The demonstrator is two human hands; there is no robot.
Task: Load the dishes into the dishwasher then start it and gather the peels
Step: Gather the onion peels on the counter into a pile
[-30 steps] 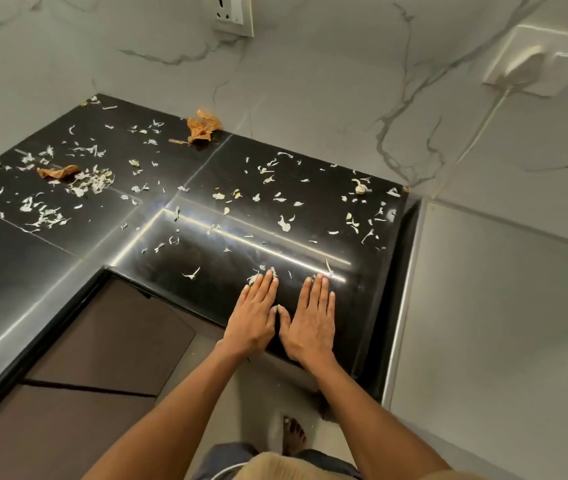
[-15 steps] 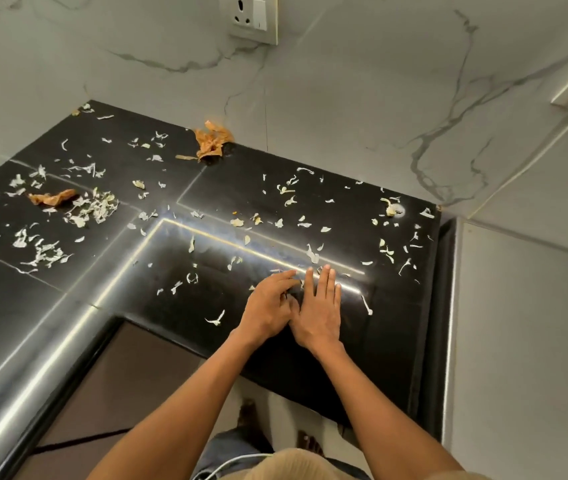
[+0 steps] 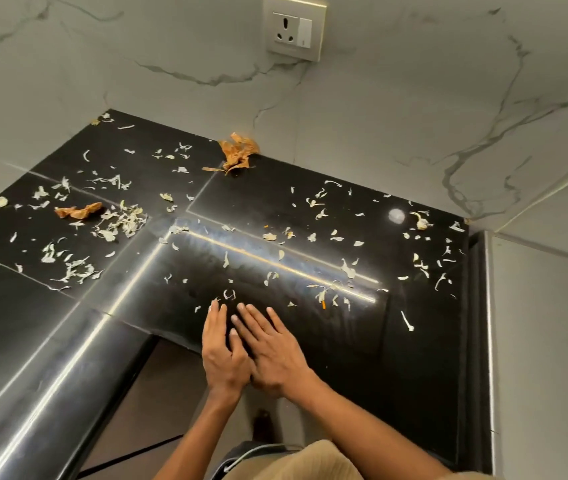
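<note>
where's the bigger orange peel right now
In the head view, the bigger orange peel lies at the back of the black countertop, against the marble wall, below-left of the socket.

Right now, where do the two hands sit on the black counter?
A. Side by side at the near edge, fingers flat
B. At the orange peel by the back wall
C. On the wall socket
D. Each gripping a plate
A: the left hand and right hand lie flat together near the counter edge, far from the orange peel by the wall.

counter [image 3: 310, 348]: black stone, glossy, mirror-smooth | wall [image 3: 171, 57]: grey-veined marble look, satin | peels [image 3: 119, 221]: pale, papery, dry | socket [image 3: 294, 27]: smooth plastic
</note>
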